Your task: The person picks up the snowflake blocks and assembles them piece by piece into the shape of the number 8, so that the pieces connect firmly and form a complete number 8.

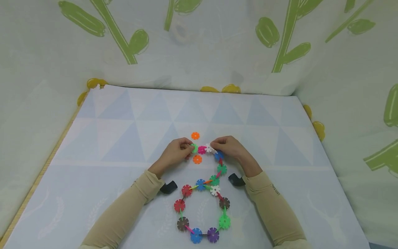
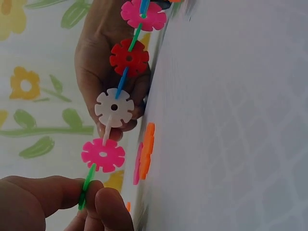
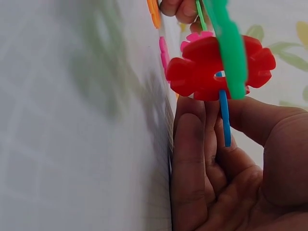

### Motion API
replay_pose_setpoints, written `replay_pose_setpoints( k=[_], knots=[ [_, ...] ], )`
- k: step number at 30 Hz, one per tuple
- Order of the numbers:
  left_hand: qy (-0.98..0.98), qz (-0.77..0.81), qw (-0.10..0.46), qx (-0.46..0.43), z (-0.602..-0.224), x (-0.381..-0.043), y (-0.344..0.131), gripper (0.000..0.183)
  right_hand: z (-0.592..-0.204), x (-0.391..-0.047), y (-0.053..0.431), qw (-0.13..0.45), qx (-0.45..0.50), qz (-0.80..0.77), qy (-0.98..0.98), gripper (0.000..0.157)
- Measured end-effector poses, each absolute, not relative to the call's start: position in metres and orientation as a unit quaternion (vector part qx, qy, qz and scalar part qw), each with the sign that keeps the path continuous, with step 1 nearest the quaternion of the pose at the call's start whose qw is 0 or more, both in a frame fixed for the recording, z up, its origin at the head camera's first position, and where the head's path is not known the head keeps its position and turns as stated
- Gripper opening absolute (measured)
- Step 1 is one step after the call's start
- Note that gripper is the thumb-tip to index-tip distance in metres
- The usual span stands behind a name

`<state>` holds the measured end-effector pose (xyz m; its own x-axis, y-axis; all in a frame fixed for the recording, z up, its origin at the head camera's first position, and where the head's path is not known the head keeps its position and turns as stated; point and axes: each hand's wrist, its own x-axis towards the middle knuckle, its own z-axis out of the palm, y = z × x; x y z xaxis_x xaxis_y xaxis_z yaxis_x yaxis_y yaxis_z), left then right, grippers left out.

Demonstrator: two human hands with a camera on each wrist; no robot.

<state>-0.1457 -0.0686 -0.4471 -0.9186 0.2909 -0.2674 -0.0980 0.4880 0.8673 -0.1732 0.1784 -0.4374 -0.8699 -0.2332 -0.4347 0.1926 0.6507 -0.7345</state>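
Observation:
A chain of coloured snowflake discs joined by thin sticks lies on the pale blue mat (image 1: 124, 138). Its lower part closes into a ring (image 1: 179, 205), and a strand runs up from the ring to both hands. My left hand (image 1: 189, 148) pinches the green end disc (image 1: 194, 148), seen edge-on as the green piece (image 2: 84, 195) between thumb and finger. Next to it come a pink disc (image 2: 102, 155) and a white disc (image 2: 114, 108). My right hand (image 1: 214, 147) grips the strand at the white disc (image 1: 209, 148). A red disc (image 3: 211, 67) and a blue stick (image 3: 224, 118) sit against its fingers (image 3: 190, 159).
Two loose orange discs lie flat on the mat, one (image 1: 195, 135) beyond the hands and one (image 1: 197, 159) just below them. Cloth walls with green leaf prints (image 1: 289, 34) close in the back and both sides. A wooden edge (image 1: 40, 174) runs along the left.

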Motion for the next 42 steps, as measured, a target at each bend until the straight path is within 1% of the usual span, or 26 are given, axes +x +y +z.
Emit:
replay_pose_setpoints(
  k=[12,18,25,42],
  knots=[
    [0.832,0.522,0.184,0.03,-0.4477,-0.1448,-0.0657,0.023,-0.4387,-0.1726,0.1796,0.261,-0.005,-0.42,0.869,0.038],
    [0.828,0.53,0.181,0.023,-0.4489,-0.1452,-0.0652,0.022,-0.4391,-0.1734,0.1803,0.255,-0.01,-0.418,0.872,0.038],
    [0.822,0.541,0.176,0.018,-0.45,-0.1434,-0.0652,0.024,-0.4399,-0.1735,0.1809,0.252,-0.022,-0.42,0.872,0.039],
    [0.825,0.541,0.167,0.009,-0.4509,-0.1406,-0.0668,0.025,-0.4375,-0.1717,0.1801,0.255,-0.011,-0.426,0.868,0.038]
  ],
)
